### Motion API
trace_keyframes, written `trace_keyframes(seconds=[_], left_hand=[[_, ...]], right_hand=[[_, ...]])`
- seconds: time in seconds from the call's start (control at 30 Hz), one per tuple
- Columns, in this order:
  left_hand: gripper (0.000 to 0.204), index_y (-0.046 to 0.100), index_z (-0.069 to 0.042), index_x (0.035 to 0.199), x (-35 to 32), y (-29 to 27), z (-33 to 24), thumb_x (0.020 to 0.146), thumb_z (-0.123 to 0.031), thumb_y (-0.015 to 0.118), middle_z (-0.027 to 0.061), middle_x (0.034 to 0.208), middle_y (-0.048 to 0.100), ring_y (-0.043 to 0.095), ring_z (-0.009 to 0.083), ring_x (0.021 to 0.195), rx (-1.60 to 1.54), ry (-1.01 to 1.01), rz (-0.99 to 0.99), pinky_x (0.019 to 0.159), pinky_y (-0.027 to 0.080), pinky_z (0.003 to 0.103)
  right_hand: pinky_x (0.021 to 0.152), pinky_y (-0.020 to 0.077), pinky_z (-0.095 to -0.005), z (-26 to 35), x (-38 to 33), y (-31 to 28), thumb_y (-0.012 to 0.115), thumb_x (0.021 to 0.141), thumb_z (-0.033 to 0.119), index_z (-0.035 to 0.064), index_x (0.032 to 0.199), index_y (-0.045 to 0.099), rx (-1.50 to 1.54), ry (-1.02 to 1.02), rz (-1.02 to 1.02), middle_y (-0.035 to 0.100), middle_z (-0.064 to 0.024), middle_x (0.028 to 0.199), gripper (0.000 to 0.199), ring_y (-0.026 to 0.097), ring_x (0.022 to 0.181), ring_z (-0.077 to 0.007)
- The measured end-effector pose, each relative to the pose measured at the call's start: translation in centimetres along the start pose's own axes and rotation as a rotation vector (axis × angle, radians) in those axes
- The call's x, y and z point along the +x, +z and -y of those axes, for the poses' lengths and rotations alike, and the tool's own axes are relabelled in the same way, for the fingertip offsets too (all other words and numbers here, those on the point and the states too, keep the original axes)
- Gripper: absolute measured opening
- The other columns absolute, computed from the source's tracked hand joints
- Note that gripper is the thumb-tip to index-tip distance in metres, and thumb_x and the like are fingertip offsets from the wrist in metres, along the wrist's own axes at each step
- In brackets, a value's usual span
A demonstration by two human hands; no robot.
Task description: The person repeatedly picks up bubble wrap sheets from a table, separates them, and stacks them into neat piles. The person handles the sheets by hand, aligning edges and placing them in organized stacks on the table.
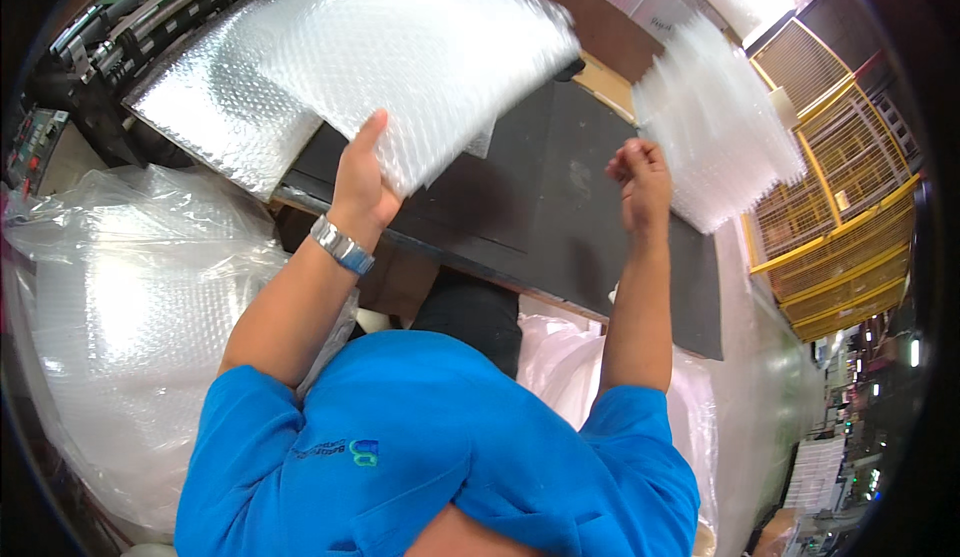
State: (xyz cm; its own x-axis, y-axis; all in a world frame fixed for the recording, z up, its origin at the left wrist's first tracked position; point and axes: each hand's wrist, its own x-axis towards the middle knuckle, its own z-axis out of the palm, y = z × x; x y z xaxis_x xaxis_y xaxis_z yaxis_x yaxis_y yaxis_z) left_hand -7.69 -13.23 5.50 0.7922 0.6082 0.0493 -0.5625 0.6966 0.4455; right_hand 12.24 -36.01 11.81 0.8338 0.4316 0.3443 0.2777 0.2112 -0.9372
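Observation:
My left hand [362, 175] grips the near edge of a sheet of clear bubble wrap [430, 52] and holds it up over the dark worktop [560, 207]. A metal watch sits on that wrist. My right hand [642, 179] is closed at the edge of a stack of bubble wrap pieces [715, 122] on the right side of the worktop; whether it pinches a piece I cannot tell. Under the lifted sheet lies a wider length of bubble wrap [215, 107], coming off a machine at the upper left.
A large clear plastic bag [120, 307] full of bubble wrap stands at my left, and more plastic [560, 362] lies below the table's front edge. Yellow wire cages [850, 207] stand at the right. The machine's rollers [150, 7] run along the upper left.

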Motion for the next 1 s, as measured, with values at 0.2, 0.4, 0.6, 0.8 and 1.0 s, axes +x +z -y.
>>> trace_keyframes(seconds=[0.2, 0.4, 0.6, 0.8, 1.0], left_hand=[[0.044, 0.035, -0.005, 0.123, 0.5, 1.3, -3.4, 0.089, -0.033, 0.039, 0.0116, 0.119, 0.046, 0.048, 0.0275, 0.105, -0.113, -0.059, -0.085, 0.084, 0.042, 0.041], [0.044, 0.035, -0.005, 0.124, 0.0, 2.0, -3.7, 0.09, -0.034, 0.037, 0.0116, 0.12, 0.045, 0.048, 0.028, 0.106, -0.031, -0.022, -0.115, 0.085, 0.043, 0.042], [0.046, 0.033, -0.005, 0.125, -0.6, 2.0, -3.3, 0.09, -0.035, 0.037, 0.0119, 0.121, 0.045, 0.048, 0.0281, 0.106, 0.011, -0.049, -0.096, 0.085, 0.044, 0.043], [0.046, 0.033, -0.004, 0.125, -0.9, 2.2, -2.7, 0.09, -0.034, 0.038, 0.0128, 0.122, 0.044, 0.047, 0.0283, 0.107, 0.009, -0.051, -0.043, 0.087, 0.042, 0.042], [0.044, 0.032, -0.001, 0.124, -2.9, 2.0, 2.2, 0.089, -0.025, 0.045, 0.013, 0.121, 0.044, 0.046, 0.0258, 0.11, 0.322, 0.002, 0.055, 0.091, 0.04, 0.04]], right_hand=[[0.06, 0.0403, -0.0259, -10.7, -6.5, 1.4, 0.056, 0.082, 0.022, 0.0035, 0.076, 0.053, -0.425, 0.244, 0.066, 0.054, -0.0036, 0.067, 0.02, 0.049, 0.061, -0.0138], [0.066, 0.0422, -0.0278, -10.3, -8.7, 3.3, 0.058, 0.081, 0.024, 0.0011, 0.079, 0.053, -0.488, 0.007, 0.017, 0.057, -0.0072, 0.071, 0.024, 0.053, 0.069, -0.015], [0.062, 0.0406, -0.0275, -10.0, -8.7, 2.8, 0.056, 0.081, 0.027, 0.0016, 0.081, 0.056, -0.562, 0.029, 0.076, 0.056, -0.0077, 0.07, 0.025, 0.05, 0.066, -0.0149], [0.066, 0.0405, -0.0266, -10.3, -8.5, 2.5, 0.058, 0.081, 0.032, 0.0042, 0.089, 0.056, -0.46, 0.071, 0.087, 0.057, -0.0075, 0.078, 0.029, 0.052, 0.072, -0.0154], [0.092, 0.0334, -0.0334, -8.4, -10.8, 3.4, 0.067, 0.071, 0.042, 0.0146, 0.133, 0.025, 0.928, 0.266, 0.238, 0.044, -0.0119, 0.118, 0.079, 0.045, 0.108, -0.0244]])
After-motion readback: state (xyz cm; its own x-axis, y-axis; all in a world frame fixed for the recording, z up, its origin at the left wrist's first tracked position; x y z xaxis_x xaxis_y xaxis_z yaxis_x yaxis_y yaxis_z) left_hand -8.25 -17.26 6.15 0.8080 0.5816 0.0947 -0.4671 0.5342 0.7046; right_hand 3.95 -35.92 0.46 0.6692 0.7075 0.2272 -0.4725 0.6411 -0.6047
